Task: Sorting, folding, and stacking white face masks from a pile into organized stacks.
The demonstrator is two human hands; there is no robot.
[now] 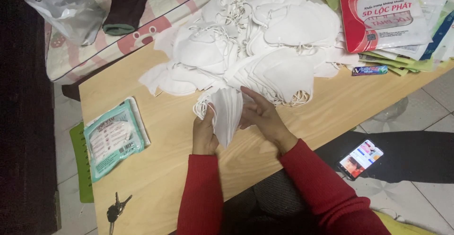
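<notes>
while the big heap of white masks (pixel 255 36) fills the upper middle of the frame, a small stack of folded masks (pixel 226 114) sits at centre, pinched between both hands. the left hand (pixel 204 135) curls around its left edge; the right hand (pixel 262 114) presses flat-fingered on its right face. it looks light, soft and prone to fanning apart, so gripping across the folded edges seems safest.

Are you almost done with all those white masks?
Not nearly. One filled teal packet lies finished on the table. The left hand and right hand hold a small stack of masks. A big loose pile and empty packets wait.
</notes>
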